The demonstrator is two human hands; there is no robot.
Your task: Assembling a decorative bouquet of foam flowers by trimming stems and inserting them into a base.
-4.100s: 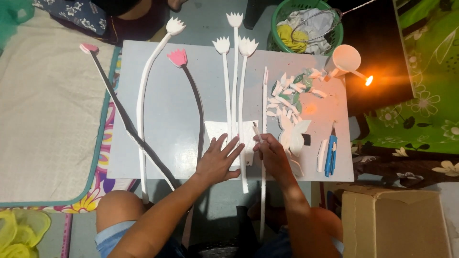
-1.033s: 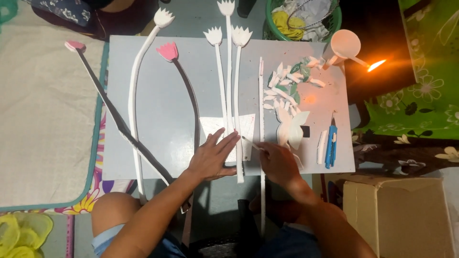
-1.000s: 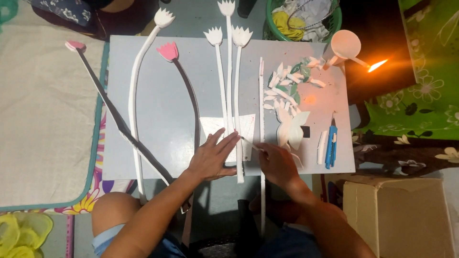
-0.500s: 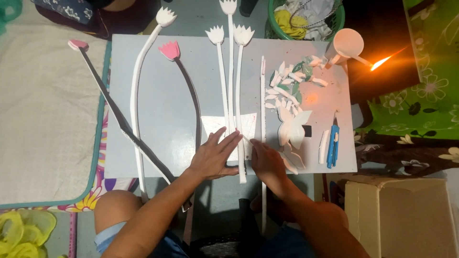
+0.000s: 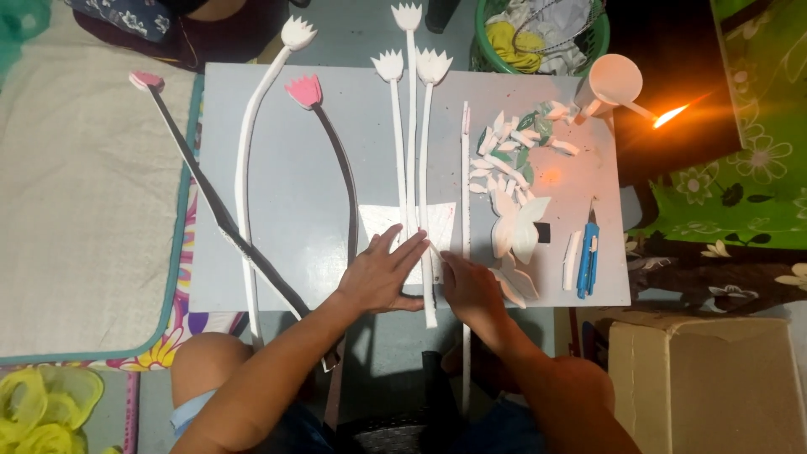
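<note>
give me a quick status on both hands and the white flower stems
Left hand flat, fingers spread, pressing the white sheet under the white flower stems. Right hand at a stem's lower end; grip unclear. Blue cutter lies clear to the right.

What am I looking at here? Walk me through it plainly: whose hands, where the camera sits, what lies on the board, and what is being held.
The picture comes from a camera worn on a person's head, looking straight down at their own two bare hands. There is no machine.

The left hand lies flat, fingers spread, on a white sheet on a grey board. The right hand rests beside it, at the lower end of a white flower stem; whether it grips anything cannot be told.

Also on the board: long cut-out flowers, most white, one with a pink head, a pile of white and green petal scraps, and a blue cutter. Off the board's far right corner, a small flame burns near a pale cup.
</note>
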